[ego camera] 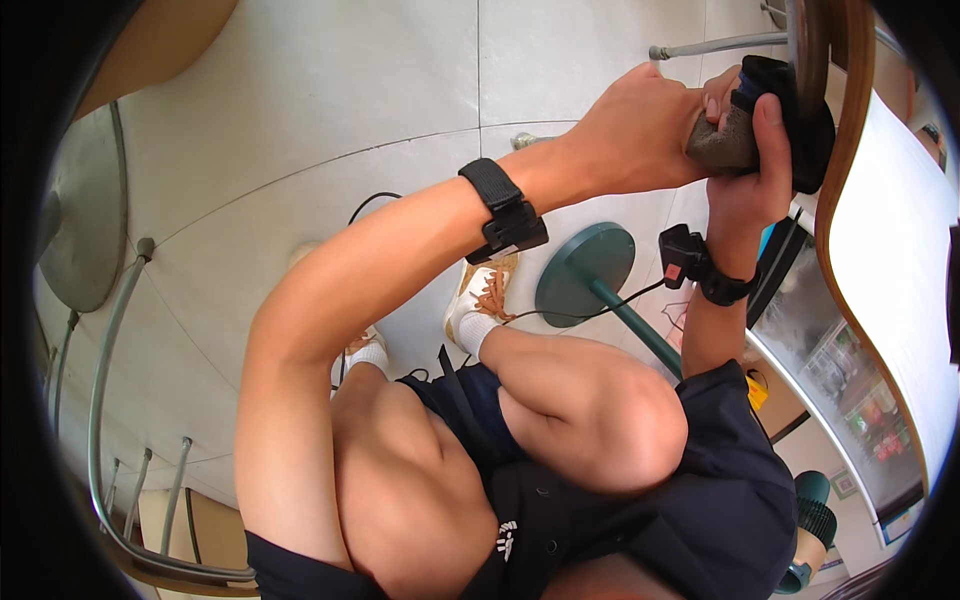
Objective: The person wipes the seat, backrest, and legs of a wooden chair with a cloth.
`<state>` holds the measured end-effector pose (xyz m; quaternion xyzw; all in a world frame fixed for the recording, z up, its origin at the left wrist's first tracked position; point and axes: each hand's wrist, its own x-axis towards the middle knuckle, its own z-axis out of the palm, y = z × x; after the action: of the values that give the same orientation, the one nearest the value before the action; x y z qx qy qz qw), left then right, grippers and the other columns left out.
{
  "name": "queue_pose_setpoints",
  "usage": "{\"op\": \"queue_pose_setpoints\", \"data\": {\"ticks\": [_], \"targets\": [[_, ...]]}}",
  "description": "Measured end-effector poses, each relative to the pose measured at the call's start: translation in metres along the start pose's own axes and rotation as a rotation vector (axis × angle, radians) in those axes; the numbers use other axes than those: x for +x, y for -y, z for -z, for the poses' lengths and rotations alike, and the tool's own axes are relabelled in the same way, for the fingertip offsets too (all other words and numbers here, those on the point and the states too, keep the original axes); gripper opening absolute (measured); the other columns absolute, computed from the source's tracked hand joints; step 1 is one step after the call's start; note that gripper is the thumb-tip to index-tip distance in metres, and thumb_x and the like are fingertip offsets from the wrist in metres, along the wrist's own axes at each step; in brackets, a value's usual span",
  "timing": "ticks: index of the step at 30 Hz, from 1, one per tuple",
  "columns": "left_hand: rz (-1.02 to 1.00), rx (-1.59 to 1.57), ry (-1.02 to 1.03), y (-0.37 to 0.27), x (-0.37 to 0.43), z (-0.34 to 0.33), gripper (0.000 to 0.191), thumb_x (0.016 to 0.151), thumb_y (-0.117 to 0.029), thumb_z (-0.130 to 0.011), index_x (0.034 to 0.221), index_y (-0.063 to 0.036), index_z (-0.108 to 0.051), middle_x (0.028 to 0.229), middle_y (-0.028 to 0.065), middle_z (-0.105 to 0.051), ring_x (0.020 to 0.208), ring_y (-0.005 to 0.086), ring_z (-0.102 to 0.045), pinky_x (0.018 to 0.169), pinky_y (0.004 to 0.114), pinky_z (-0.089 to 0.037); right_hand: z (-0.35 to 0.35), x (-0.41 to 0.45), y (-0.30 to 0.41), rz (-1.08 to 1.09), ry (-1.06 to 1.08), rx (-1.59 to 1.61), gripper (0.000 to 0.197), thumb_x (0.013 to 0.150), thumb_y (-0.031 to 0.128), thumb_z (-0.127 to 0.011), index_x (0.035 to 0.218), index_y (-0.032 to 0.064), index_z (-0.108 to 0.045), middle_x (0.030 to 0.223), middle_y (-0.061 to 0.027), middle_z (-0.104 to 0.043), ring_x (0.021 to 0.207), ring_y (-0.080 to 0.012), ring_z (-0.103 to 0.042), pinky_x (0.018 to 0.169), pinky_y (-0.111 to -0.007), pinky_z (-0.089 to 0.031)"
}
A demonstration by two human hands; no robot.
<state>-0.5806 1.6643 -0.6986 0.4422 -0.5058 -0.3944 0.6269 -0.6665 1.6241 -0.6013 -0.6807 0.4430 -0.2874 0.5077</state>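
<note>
My left hand (637, 124) reaches across to the upper right, its fingers closed around a soft dark item with a grey-brown textured part (724, 142). From below, my right hand (739, 199) holds the same item, its thumb pressed along the side. A black part (810, 142) with a little blue beside it bulges out behind the thumb. What the item is cannot be told, and the hands hide much of it. It is held close to a curved brown tube (810, 60) and the wooden table edge.
A white-topped table with a wooden edge (844, 172) stands at the right. Below are a green round stand base (585, 274) with a pole and a black cable. Metal chair legs (112, 360) stand at left. A glass-fronted cabinet (832, 352) holds goods. Wrist devices sit on both arms.
</note>
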Motion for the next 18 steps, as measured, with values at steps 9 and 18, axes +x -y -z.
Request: {"op": "queue_pose_setpoints", "data": {"ticks": [9, 18], "targets": [[-0.025, 0.136, 0.031, 0.107, -0.066, -0.023, 0.021, 0.074, -0.022, -0.077, 0.079, -0.0104, -0.06, 0.074, 0.0078, -0.06, 0.076, 0.0275, -0.06, 0.082, 0.039, -0.042, 0.004, -0.04, -0.137, -0.114, 0.024, 0.101, 0.017, 0.094, 0.019, -0.06, 0.098, 0.0019, -0.06, 0.094, -0.0063, -0.06, 0.09, -0.0181, -0.056, 0.086, -0.034, -0.044], [0.209, 0.214, 0.309, 0.178, -0.116, -0.01, 0.029, 0.072, -0.01, -0.076, 0.099, -0.0091, -0.068, 0.096, 0.0112, -0.063, 0.106, 0.0323, -0.05, 0.097, 0.043, -0.038, -0.041, -0.079, -0.232, 0.011, -0.087, -0.086, 0.014, 0.088, 0.01, -0.068, 0.097, -0.0012, -0.065, 0.097, -0.0093, -0.064, 0.09, -0.0206, -0.06, 0.084, -0.034, -0.048]]}}
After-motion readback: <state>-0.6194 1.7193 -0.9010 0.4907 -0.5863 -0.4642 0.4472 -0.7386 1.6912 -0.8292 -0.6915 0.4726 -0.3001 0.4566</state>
